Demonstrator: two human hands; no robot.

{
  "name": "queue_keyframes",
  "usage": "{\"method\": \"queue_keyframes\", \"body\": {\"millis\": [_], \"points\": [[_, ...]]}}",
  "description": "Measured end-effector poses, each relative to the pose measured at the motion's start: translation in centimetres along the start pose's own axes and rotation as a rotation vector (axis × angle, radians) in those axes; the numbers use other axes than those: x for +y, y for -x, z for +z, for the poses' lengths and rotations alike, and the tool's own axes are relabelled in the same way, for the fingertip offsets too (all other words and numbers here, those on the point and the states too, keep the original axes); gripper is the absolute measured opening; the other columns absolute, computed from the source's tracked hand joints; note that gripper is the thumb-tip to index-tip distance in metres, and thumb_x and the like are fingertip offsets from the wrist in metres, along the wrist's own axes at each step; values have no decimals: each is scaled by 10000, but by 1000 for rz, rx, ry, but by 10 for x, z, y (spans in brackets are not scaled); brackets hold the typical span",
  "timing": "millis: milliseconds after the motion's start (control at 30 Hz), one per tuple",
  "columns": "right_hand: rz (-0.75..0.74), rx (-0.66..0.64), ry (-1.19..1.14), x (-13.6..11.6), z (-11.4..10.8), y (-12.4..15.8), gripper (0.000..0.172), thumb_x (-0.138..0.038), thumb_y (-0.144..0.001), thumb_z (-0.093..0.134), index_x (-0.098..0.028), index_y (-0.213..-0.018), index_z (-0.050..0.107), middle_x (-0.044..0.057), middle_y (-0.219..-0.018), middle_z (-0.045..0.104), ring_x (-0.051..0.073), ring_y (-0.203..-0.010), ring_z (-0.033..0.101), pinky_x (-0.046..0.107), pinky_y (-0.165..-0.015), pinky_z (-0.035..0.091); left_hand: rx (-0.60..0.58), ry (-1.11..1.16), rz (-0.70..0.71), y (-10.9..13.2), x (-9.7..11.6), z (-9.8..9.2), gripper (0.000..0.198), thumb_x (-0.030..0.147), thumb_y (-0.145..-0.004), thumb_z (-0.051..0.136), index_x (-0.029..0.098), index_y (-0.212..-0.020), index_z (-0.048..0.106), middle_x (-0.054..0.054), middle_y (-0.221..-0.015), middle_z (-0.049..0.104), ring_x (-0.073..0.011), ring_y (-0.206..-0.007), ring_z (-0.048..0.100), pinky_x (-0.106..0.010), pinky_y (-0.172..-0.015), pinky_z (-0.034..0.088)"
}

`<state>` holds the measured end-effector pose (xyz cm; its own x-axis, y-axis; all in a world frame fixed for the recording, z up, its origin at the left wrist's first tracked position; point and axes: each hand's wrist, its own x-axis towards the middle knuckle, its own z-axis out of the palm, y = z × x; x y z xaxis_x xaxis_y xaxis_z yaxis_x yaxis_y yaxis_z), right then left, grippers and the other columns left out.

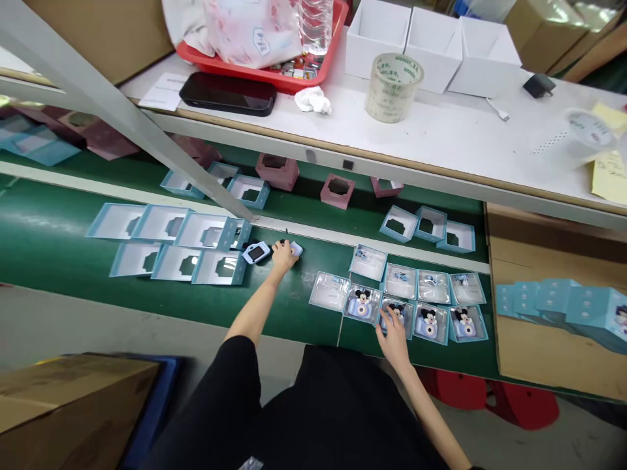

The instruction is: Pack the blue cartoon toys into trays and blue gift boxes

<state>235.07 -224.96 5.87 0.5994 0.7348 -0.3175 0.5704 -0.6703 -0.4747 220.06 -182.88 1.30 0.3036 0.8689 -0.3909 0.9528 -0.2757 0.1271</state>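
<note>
Camera (296, 249) at eleven o'clock: I'd grip lightly, left fingers (279, 247) holding it, right fingers (386, 319) wide over the one-o'clock box (409, 325).

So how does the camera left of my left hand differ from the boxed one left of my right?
The loose camera lies on the worktop; the boxed camera sits in a box. The loose camera shows a dark screen, the boxed camera a round lens. Both look light-blue.

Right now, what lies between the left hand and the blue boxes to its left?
The head view shows a blue camera between the left hand and those boxes.
</note>
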Motion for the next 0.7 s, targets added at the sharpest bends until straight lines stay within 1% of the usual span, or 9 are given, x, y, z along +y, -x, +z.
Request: {"method": "queue_keyframes", "body": {"millis": [67,100,167,233,300,367,433,533,700], "points": [[23,12,-52,-2,-1,6,478,-430,-982,368,-206,-1368,540,133,-1506,436,335,-1403,376,561,-1101,374,13,29,113,13,12,-6,614,283,-756,697,93,-1297,479,-218,-1292,485,-351,-1200,468,-392,-922,462],[31,22,-70,-3,-2,8,478,-437,-980,369,-204,-1359,545,137,-1497,444,333,-1394,388,559,-1099,378,25,39,211,27,19,-8,620,282,-763,691,115,-1317,469,-199,-1304,477,-339,-1205,460,-392,-936,464],[41,41,-102,-3,-4,12,480,-452,-977,369,-210,-1349,551,138,-1482,458,332,-1381,405,549,-1091,392,9,18,488,63,33,-11,635,254,-760,690,178,-1347,460,-160,-1344,458,-320,-1225,438,-396,-967,463],[58,55,-127,-4,-5,15,483,-466,-974,372,-221,-1349,551,138,-1467,472,331,-1371,419,537,-1075,415,-97,-60,776,103,42,-7,673,207,-735,707,235,-1361,462,-131,-1375,450,-317,-1238,428,-395,-947,484],[73,65,-144,-7,-5,16,483,-468,-971,379,-225,-1352,551,141,-1457,481,328,-1362,431,529,-1066,430,-249,-165,937,133,48,2,719,183,-699,744,253,-1362,475,-133,-1380,461,-333,-1229,443,-393,-891,513],[66,67,-157,-11,-5,17,478,-459,-968,388,-225,-1351,554,142,-1455,482,322,-1356,439,527,-1075,423,-353,-244,974,148,52,15,757,184,-666,788,250,-1359,491,-148,-1373,475,-348,-1215,466,-397,-868,526],[49,70,-173,-15,-3,16,473,-446,-968,391,-227,-1355,552,140,-1458,480,315,-1356,439,526,-1084,416,-378,-272,970,149,55,25,785,200,-648,819,255,-1362,496,-153,-1372,482,-349,-1221,478,-410,-901,521],[38,68,-189,-18,1,16,474,-441,-965,395,-228,-1361,548,142,-1454,483,313,-1346,447,522,-1072,428,-378,-259,962,137,60,33,845,260,-638,853,279,-1392,472,-143,-1383,482,-343,-1259,476,-404,-942,511],[31,53,-183,-19,5,16,475,-438,-965,393,-219,-1356,550,150,-1448,485,318,-1337,451,521,-1055,439,-412,-272,969,121,62,33,891,328,-636,874,313,-1415,441,-125,-1391,482,-328,-1239,526,-404,-941,514]]}}
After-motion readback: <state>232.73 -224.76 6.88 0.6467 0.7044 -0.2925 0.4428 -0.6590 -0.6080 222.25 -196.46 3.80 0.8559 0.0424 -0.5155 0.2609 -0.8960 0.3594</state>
